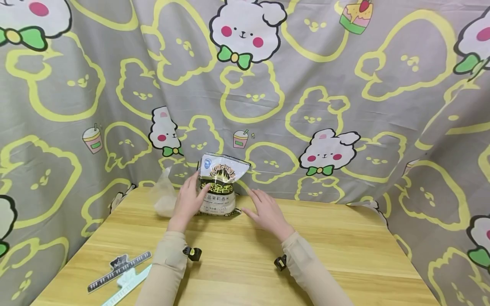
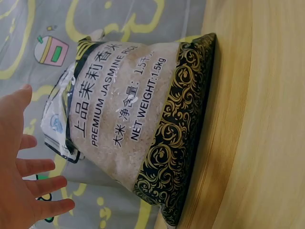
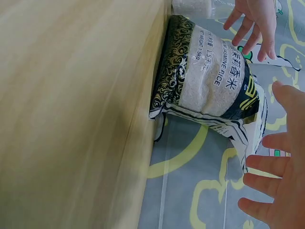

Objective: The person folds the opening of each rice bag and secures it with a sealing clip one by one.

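A bag of jasmine rice (image 1: pixel 217 199) stands upright on the table against the patterned curtain, its pale top leaning to the right. Beside its left side is my left hand (image 1: pixel 190 197), fingers spread and holding nothing. The left wrist view shows this hand (image 2: pixel 24 176) apart from the rice bag (image 2: pixel 124 105). To the right of the bag, my right hand (image 1: pixel 268 211) has its fingers extended with nothing in them. In the right wrist view a gap separates that hand (image 3: pixel 286 167) from the rice bag (image 3: pixel 209 76).
Left of the rice bag sits a clear plastic bag (image 1: pixel 164 203) with whitish contents. A black clip with a piano-key pattern (image 1: pixel 119 270) and a mint-green clip (image 1: pixel 128 285) lie at the wooden table's (image 1: pixel 237 263) front left. Grey curtain (image 1: pixel 260 114) encloses the back and sides.
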The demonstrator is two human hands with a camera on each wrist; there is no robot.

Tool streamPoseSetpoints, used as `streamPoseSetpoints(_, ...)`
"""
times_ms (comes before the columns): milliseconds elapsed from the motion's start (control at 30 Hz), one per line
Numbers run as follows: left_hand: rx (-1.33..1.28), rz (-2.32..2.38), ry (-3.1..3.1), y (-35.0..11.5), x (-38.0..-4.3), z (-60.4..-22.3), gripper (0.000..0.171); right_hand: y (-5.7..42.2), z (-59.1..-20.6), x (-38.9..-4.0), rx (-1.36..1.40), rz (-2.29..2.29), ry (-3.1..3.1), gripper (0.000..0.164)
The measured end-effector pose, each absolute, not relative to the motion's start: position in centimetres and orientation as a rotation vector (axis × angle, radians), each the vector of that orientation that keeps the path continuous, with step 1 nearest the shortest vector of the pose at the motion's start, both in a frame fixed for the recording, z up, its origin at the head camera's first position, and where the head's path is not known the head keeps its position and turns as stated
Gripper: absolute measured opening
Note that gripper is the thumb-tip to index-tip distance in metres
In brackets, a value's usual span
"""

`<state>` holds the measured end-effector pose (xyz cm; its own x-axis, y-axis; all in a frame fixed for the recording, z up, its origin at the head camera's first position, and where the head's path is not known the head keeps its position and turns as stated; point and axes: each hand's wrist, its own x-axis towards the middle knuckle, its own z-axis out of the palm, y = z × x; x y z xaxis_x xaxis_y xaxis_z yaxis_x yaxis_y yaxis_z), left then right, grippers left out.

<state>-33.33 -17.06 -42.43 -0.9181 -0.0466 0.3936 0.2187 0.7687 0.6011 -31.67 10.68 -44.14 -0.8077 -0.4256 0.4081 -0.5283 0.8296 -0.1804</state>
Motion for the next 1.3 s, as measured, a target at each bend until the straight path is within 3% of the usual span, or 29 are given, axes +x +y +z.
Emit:
streamPoseSetpoints(867,-0.002,-1.082,-2.604,-17.2,-35.6,-42.6,0.081,8.7,-42.8,-34.3,0.650,0.536,-2.693,0.070)
streamPoseSetpoints(1300,0.000,-1.176,-2.551,-16.6,-36.8,-42.3,0.078,7.7,-43.0,-36.7,0.509,0.894,-2.775,0.073)
